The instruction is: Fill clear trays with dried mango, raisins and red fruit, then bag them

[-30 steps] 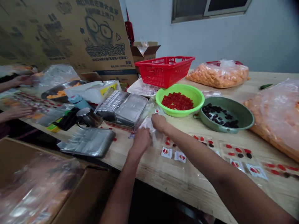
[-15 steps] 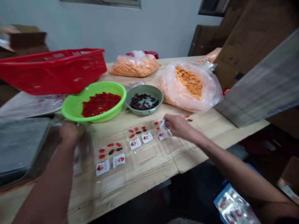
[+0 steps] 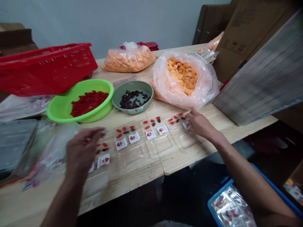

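Note:
Clear plastic trays (image 3: 132,159) stand in a slanting row on the wooden table, holding red dried fruit pieces (image 3: 119,136), dark ones (image 3: 126,132) and white printed sachets (image 3: 134,137). My right hand (image 3: 197,124) is at the rightmost tray, its fingers closed at the edge of a white sachet (image 3: 186,125). Over the left end of the row, my left hand (image 3: 84,148) is blurred, pinching something small and whitish at its fingertips. It partly hides the leftmost tray and its sachets.
Behind the trays are a green basin (image 3: 99,110) of red fruit, a grey-green bowl (image 3: 136,110) of dark fruit and an open bag (image 3: 205,88) of orange pieces. A red basket (image 3: 59,69) and plastic packaging are at left. Cardboard (image 3: 243,41) leans at right.
My left hand has risen from the plastic packaging and moved right over the leftmost tray. My right hand has moved on to the rightmost tray, where a sachet now lies. The view has shifted right.

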{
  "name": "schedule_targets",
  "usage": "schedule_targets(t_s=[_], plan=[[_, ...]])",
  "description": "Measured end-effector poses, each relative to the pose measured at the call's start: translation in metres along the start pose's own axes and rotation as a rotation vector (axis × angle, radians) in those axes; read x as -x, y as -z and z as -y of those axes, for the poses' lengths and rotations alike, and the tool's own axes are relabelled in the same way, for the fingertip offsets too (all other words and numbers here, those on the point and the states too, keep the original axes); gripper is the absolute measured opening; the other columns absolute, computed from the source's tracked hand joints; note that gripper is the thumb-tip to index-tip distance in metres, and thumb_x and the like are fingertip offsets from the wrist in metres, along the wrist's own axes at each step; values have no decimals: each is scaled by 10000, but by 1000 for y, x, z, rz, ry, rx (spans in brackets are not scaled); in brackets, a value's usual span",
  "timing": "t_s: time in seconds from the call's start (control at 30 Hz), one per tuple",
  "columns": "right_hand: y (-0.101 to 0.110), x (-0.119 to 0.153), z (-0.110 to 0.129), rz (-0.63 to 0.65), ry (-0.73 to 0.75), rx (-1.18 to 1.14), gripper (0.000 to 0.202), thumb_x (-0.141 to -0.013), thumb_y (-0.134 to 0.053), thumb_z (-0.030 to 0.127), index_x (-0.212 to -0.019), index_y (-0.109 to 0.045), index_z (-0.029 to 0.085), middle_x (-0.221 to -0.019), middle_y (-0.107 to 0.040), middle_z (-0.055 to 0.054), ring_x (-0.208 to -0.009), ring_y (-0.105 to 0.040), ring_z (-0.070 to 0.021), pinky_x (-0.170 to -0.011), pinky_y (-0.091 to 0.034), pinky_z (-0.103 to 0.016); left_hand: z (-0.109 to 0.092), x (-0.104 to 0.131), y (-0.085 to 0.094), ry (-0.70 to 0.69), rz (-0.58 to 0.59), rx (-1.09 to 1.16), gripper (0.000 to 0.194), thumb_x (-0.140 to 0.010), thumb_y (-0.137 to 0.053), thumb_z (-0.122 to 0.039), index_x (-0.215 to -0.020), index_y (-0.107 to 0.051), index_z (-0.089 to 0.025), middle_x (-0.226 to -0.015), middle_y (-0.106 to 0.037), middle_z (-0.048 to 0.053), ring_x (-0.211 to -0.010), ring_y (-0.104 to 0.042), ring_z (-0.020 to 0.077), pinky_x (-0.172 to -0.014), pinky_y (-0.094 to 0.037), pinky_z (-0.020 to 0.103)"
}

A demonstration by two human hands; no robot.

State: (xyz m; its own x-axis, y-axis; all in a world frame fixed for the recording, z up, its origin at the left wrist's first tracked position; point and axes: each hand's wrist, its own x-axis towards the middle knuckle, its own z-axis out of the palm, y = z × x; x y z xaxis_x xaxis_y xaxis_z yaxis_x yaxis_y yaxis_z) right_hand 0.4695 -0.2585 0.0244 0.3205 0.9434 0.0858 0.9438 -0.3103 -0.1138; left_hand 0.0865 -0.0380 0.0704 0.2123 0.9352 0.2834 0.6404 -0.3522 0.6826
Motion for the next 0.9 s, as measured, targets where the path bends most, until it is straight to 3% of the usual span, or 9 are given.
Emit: schedule_targets(t_s=[0.1,0.2,0.3,0.37,0.47,0.57,0.7,0.8,0.9], plan=[[0,18,-1,-126,19,6,437,-921,-414,89,-1309,-613,112,-1297,-624,-185,-1150,-617,-284,-980,-482,-384,-63,39,-55,-61,299,287,187,-795,-706,-382,-910,-763,-245,-917,-759,-13,-828,-692,179,-730,-539,283],[-13,39,-2,-75,185,-41,503,-1019,-352,231,-1487,-479,96,-1526,-483,-183,-1407,-454,-289,-1144,-396,-434,-110,66,-114,10,527,435,131,-839,-648,-289,-936,-673,-204,-779,-704,-12,-646,-647,154,-603,-505,269],[-31,54,-1,7,237,-27,587,-1051,-313,357,-1573,-352,91,-1630,-317,-176,-1532,-257,-278,-1216,-300,-495,-140,83,-162,-67,531,317,61,-855,-649,-222,-894,-603,-210,-742,-663,-18,-676,-627,158,-666,-500,288],[-40,58,-1,24,218,-12,596,-1058,-288,371,-1588,-320,102,-1644,-273,-168,-1544,-221,-257,-1235,-256,-513,-150,88,-182,-160,516,130,57,-868,-660,-208,-883,-606,-213,-764,-658,4,-780,-631,191,-754,-508,329],[-43,58,-2,26,212,-19,581,-1067,-259,367,-1586,-328,115,-1647,-267,-154,-1544,-220,-234,-1247,-225,-509,-154,94,-193,-329,477,-100,55,-905,-652,-233,-951,-649,-202,-983,-671,79,-995,-620,251,-884,-506,395],[-44,58,-5,13,216,-64,582,-1075,-249,374,-1593,-312,117,-1654,-246,-155,-1548,-206,-225,-1246,-241,-492,-150,102,-189,-512,417,-253,260,-978,-555,-281,-1200,-637,-173,-1277,-600,159,-1211,-564,306,-994,-478,450],[-52,62,-10,-19,225,-87,603,-1074,-259,399,-1605,-281,116,-1666,-205,-164,-1554,-183,-229,-1240,-253,-485,-142,123,-186,-836,582,-361,559,-1027,-431,-447,-1460,-459,-96,-1583,-389,204,-1513,-278,350,-1213,-277,533],[-59,63,-13,-52,238,-81,600,-1073,-241,399,-1615,-262,142,-1672,-195,-156,-1552,-195,-232,-1232,-258,-499,-139,137,-193,-834,752,-414,756,-1028,-298,-577,-1539,-328,-22,-1643,-268,217,-1559,-178,320,-1276,-151,504],[-66,62,-13,-63,253,-75,605,-1071,-240,403,-1626,-234,162,-1674,-198,-147,-1551,-199,-245,-1231,-250,-513,-140,141,-198,-778,831,-416,825,-1022,-211,-616,-1568,-254,0,-1669,-172,208,-1575,-100,302,-1292,-88,482]])
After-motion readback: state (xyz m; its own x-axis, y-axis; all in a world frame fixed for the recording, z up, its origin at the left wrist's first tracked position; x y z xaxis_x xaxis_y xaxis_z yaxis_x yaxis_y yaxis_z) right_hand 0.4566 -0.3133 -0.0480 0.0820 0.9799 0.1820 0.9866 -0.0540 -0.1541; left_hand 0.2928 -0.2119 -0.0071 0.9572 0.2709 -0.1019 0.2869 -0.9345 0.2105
